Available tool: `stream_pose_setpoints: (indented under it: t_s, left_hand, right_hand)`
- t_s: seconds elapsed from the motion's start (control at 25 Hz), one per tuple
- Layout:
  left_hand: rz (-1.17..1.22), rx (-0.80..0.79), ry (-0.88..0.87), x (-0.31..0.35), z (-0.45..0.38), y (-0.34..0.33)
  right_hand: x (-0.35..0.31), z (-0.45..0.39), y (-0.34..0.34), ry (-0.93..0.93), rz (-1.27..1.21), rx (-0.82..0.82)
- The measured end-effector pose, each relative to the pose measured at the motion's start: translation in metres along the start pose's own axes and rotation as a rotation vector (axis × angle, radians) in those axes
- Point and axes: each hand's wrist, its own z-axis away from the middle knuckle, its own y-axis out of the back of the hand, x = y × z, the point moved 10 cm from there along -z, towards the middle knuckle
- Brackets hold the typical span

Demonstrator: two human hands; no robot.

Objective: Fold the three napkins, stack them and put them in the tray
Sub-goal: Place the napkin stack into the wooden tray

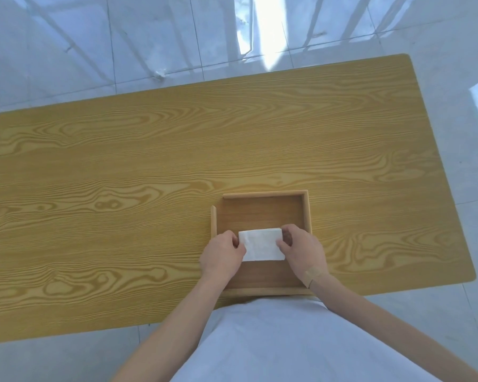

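A white stack of folded napkins (261, 244) lies inside the wooden tray (306, 213), near its middle. My left hand (222, 256) grips the stack's left end, fingers curled over the edge. At the right end, my right hand (301, 249) pinches the stack between thumb and fingers. I cannot tell how many napkins the stack holds, or whether it rests on the tray's floor or hovers just above it.
The tray sits at the near edge of a long wood-grain table (149, 175). Shiny pale floor tiles (122, 37) surround the table. My white shirt (273, 340) fills the bottom of the view.
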Motion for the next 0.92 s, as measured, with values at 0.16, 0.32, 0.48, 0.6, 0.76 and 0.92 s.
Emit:
stream_pose_setpoints:
  t_s: [0.16, 0.32, 0.48, 0.6, 0.76, 0.92]
  left_hand:
    - [-0.182, 0.175, -0.192, 0.020, 0.007, 0.018]
    - [-0.520, 0.139, -0.449, 0.035, 0.010, 0.005]
    - [-0.614, 0.067, -0.439, 0.026, 0.003, -0.004]
    - [-0.630, 0.090, -0.451, 0.026, 0.007, -0.005]
    - [-0.631, 0.137, -0.469, 0.027, 0.011, -0.003]
    - [-0.624, 0.144, -0.472, 0.027, 0.012, -0.002]
  right_hand:
    - [-0.013, 0.004, 0.003, 0.149, 0.204, 0.064]
    - [-0.024, 0.010, -0.015, 0.368, 0.569, -0.042]
    - [-0.023, 0.006, -0.027, 0.418, 0.677, -0.102]
    - [-0.026, 0.004, -0.025, 0.431, 0.656, -0.080]
    - [-0.028, 0.003, -0.023, 0.445, 0.651, -0.078]
    - [-0.031, 0.002, -0.022, 0.454, 0.663, -0.073]
